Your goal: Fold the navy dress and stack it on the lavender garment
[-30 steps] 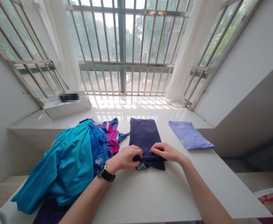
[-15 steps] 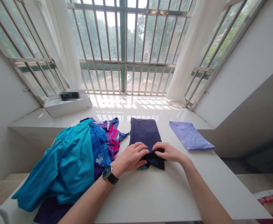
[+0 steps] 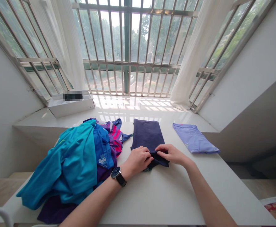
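A dark navy garment (image 3: 148, 134), folded into a flat rectangle, lies on the white table (image 3: 166, 195). My left hand (image 3: 139, 160), with a black-strapped watch (image 3: 119, 176) on its wrist, grips the garment's near part, fingers bent. Opposite it, my right hand (image 3: 169, 154) pinches the same near edge between thumb and fingers. The edge is lifted into a fold between both hands, and a loose flap hangs toward me. A bit of patterned cloth peeks out under my left fingers, partly hidden.
A heap of clothes (image 3: 67, 160) in teal, blue, purple and pink covers the table's left side. To the right lies a folded lavender garment (image 3: 195, 138). On the sill, an open white box (image 3: 71, 107) stands by the barred window (image 3: 128, 63). White curtains (image 3: 187, 63) hang at both sides.
My left hand's fingers have curled in more tightly on the garment. The near flap is drawn up and shows less length below the hands. The view has shifted slightly.
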`<state>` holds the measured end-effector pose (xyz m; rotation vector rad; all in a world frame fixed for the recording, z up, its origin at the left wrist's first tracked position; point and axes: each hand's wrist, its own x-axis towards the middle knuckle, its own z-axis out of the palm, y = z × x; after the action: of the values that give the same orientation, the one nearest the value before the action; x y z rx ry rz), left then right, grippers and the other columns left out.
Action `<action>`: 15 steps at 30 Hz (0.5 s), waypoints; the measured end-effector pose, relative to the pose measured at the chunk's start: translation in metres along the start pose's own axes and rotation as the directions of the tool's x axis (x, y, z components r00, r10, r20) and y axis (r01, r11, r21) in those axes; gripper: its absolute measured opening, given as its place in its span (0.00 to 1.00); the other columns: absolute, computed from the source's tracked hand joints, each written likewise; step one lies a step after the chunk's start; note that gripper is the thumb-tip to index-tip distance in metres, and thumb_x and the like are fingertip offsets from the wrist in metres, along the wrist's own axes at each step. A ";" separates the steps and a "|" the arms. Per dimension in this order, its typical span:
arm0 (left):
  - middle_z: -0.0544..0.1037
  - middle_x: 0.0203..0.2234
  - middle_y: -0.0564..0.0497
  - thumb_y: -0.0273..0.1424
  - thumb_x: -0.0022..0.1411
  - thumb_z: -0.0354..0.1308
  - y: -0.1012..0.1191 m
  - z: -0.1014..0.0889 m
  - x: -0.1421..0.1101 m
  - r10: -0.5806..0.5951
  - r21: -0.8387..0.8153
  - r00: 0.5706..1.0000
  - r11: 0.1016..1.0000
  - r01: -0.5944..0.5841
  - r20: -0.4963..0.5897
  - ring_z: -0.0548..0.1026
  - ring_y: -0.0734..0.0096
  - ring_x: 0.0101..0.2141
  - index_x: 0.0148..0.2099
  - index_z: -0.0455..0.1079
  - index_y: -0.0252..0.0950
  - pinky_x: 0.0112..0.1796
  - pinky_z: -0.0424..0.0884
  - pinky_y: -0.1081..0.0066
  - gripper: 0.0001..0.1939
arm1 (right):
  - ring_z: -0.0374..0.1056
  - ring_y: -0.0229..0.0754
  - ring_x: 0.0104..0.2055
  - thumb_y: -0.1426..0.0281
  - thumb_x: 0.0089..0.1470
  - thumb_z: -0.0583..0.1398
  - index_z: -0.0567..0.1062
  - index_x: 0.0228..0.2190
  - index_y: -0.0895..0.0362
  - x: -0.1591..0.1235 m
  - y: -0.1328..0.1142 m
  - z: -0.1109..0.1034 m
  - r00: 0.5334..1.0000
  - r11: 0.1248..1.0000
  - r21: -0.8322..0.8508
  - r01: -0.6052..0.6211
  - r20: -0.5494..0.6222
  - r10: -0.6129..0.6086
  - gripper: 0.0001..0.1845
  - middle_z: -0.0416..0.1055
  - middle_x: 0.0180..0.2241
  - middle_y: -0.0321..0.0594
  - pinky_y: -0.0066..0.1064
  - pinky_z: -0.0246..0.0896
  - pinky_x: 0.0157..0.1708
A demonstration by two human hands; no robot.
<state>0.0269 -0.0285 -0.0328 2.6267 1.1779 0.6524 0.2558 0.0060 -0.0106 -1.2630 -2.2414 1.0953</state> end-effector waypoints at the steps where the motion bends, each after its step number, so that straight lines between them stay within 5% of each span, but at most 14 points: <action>1: 0.79 0.37 0.49 0.33 0.68 0.55 0.000 0.002 0.002 -0.040 -0.027 0.999 0.999 0.040 -0.013 0.74 0.66 0.38 0.37 0.77 0.37 0.39 0.71 0.69 0.11 | 0.66 0.39 0.30 0.62 0.57 0.57 0.79 0.36 0.56 0.000 0.000 0.000 1.000 1.000 0.001 0.000 -0.002 0.000 0.13 0.75 0.29 0.36 0.29 0.60 0.30; 7: 0.78 0.36 0.51 0.30 0.64 0.61 -0.003 0.007 0.006 -0.151 -0.110 0.987 0.983 0.145 -0.050 0.75 0.69 0.36 0.36 0.76 0.38 0.38 0.70 0.72 0.04 | 0.69 0.42 0.39 0.58 0.56 0.60 0.74 0.39 0.54 -0.002 -0.006 0.000 1.000 0.999 0.027 0.019 -0.011 -0.019 0.14 0.75 0.38 0.38 0.33 0.65 0.41; 15: 0.78 0.36 0.51 0.32 0.66 0.59 -0.005 0.007 0.005 -0.121 -0.081 0.992 0.990 0.117 -0.041 0.75 0.69 0.36 0.38 0.76 0.38 0.38 0.70 0.73 0.06 | 0.68 0.43 0.42 0.66 0.53 0.62 0.74 0.36 0.51 -0.003 -0.006 0.000 0.998 0.997 -0.027 0.067 0.000 -0.067 0.07 0.75 0.38 0.34 0.35 0.62 0.48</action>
<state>0.0297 -0.0217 -0.0390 2.4679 1.2836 0.7237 0.2539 0.0014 -0.0063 -1.1893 -2.2886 1.0430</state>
